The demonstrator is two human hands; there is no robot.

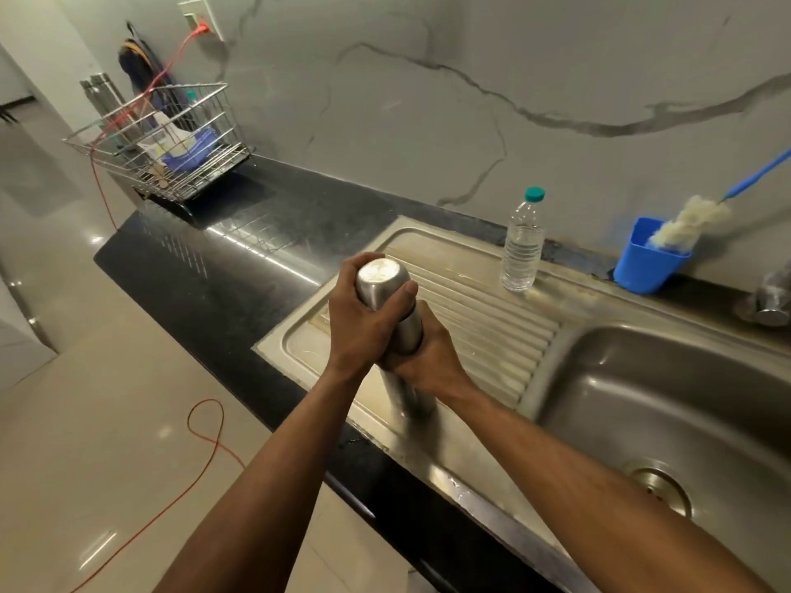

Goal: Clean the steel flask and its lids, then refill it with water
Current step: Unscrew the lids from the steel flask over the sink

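Note:
A steel flask (406, 327) stands upright on the ribbed drainboard (492, 331) of the steel sink. My left hand (364, 318) grips its steel top cap (379, 276), fingers and thumb wrapped round it. Just below, my right hand (423, 357) grips the flask's body. The flask's lower part (402, 391) shows beneath my hands; its base is blurred.
A clear plastic water bottle (523, 241) with a teal cap stands on the drainboard's far edge. A blue cup (646, 267) holds a bottle brush (689, 222). The sink basin (667, 404) and drain lie right, a tap (770, 297) beyond. A wire dish rack (167, 147) sits far left.

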